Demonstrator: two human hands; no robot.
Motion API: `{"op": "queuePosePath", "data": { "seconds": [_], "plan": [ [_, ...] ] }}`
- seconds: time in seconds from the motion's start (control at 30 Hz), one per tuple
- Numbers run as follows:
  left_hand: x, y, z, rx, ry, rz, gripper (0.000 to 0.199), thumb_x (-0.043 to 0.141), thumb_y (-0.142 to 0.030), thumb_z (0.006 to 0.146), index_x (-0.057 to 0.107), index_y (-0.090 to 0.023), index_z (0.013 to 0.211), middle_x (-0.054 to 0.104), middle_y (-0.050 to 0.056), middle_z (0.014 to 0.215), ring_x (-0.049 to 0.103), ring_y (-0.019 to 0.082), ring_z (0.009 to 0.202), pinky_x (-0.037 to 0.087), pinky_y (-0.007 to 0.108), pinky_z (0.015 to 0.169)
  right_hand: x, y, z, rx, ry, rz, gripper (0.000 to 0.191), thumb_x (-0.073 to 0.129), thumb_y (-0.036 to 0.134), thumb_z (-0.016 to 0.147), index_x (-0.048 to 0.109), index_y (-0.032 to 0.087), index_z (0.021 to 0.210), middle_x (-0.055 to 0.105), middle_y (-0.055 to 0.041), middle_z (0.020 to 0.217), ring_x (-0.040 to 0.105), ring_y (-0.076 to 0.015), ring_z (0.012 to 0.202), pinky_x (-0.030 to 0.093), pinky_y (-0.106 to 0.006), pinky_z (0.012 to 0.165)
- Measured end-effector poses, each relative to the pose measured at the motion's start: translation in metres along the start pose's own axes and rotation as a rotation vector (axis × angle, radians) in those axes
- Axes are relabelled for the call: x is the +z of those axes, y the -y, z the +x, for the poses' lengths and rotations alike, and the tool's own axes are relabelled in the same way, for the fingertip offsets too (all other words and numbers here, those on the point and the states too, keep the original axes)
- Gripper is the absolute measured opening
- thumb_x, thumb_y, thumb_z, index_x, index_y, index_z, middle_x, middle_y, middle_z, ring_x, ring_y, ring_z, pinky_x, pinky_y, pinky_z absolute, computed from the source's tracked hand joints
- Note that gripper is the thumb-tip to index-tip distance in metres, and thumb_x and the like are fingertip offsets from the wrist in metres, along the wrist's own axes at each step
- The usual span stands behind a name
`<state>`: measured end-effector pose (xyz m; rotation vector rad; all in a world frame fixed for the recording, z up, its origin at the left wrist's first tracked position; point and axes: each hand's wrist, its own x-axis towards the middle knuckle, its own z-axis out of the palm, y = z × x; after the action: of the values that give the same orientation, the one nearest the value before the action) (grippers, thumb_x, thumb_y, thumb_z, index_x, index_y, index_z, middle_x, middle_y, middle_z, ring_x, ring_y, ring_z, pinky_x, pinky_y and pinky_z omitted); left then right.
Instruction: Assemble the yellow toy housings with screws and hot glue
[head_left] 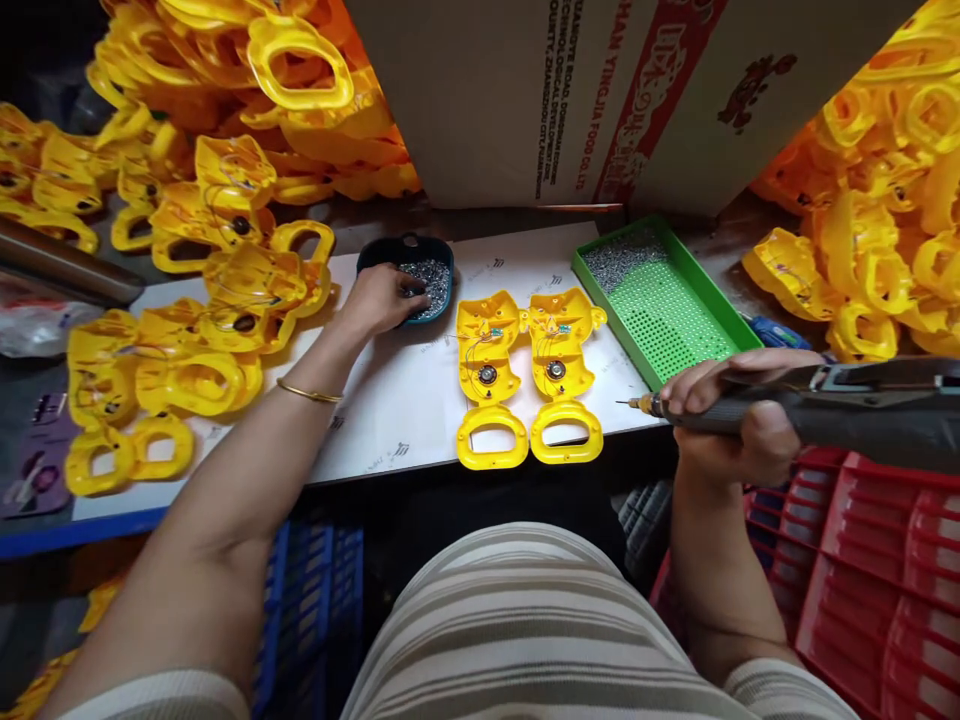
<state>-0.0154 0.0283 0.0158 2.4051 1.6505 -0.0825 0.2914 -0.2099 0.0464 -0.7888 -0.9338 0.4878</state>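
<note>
My left hand (386,298) reaches into a dark teal tray (448,290) of small metal screws (429,278), its fingers bent and pinching among them. How many screws are between the fingertips is hidden. My right hand (731,405) is wrapped round a dark electric screwdriver (847,405), whose thin bit (630,403) points left. Between the hands, two yellow plastic shell halves (487,345) (562,340) lie side by side with their insides up, showing wires, a small green board and a round speaker. Each has a yellow ring-shaped handle at its near end.
A green perforated tray (675,310) holds more screws at its far end. Yellow parts are heaped at left (225,210) and right (885,230). A large carton (525,110) stands behind the white board (405,420). Red (862,560) and blue crates (307,590) sit below the table edge.
</note>
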Motion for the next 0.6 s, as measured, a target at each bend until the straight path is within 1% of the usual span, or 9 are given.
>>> {"op": "queuePosePath", "data": {
  "seconds": [0.13,0.3,0.4,0.47,0.6],
  "plan": [
    [0.006,-0.01,-0.004,-0.032,-0.056,-0.087,0.04,0.06,-0.044,0.076,0.076,-0.019,0.104,0.073,0.006,0.102,0.062,0.025,0.092,0.045,0.03,0.084,0.011,-0.006,-0.004,0.02,0.063,0.027,0.02,0.062,0.033,0.076,0.063,0.022,0.092,0.05,0.0048,0.052,0.047,-0.0135,0.039,0.043,-0.028,0.037],
    [0.006,-0.013,-0.007,-0.093,-0.125,-0.137,0.035,0.063,-0.043,0.076,0.078,-0.021,0.098,0.075,0.005,0.092,0.064,0.024,0.083,0.046,0.03,0.073,0.023,-0.011,-0.005,0.032,0.088,-0.01,0.02,0.065,0.037,0.075,0.064,0.024,0.091,0.049,0.0049,0.049,0.045,-0.0139,0.036,0.04,-0.029,0.035],
    [0.006,-0.012,-0.009,-0.096,-0.169,-0.168,0.037,0.062,-0.046,0.078,0.078,-0.02,0.099,0.075,0.006,0.094,0.065,0.025,0.083,0.046,0.031,0.075,0.026,-0.01,-0.005,0.036,0.114,-0.017,0.02,0.065,0.037,0.075,0.065,0.025,0.091,0.05,0.0057,0.049,0.044,-0.0129,0.036,0.041,-0.027,0.036],
    [0.006,-0.012,-0.012,-0.097,-0.181,-0.188,0.037,0.06,-0.044,0.08,0.077,-0.019,0.103,0.075,0.005,0.096,0.066,0.025,0.085,0.047,0.031,0.078,0.026,-0.009,-0.006,0.038,0.12,-0.007,0.019,0.064,0.035,0.075,0.065,0.024,0.09,0.05,0.0056,0.049,0.045,-0.0128,0.037,0.042,-0.027,0.036],
    [0.009,-0.011,-0.012,-0.094,-0.19,-0.204,0.037,0.057,-0.039,0.082,0.075,-0.019,0.108,0.075,0.004,0.101,0.067,0.025,0.09,0.049,0.031,0.083,0.023,-0.004,-0.01,0.053,0.087,-0.005,0.02,0.064,0.033,0.073,0.066,0.023,0.09,0.051,0.0052,0.049,0.046,-0.0135,0.037,0.042,-0.028,0.037]
  ]
}}
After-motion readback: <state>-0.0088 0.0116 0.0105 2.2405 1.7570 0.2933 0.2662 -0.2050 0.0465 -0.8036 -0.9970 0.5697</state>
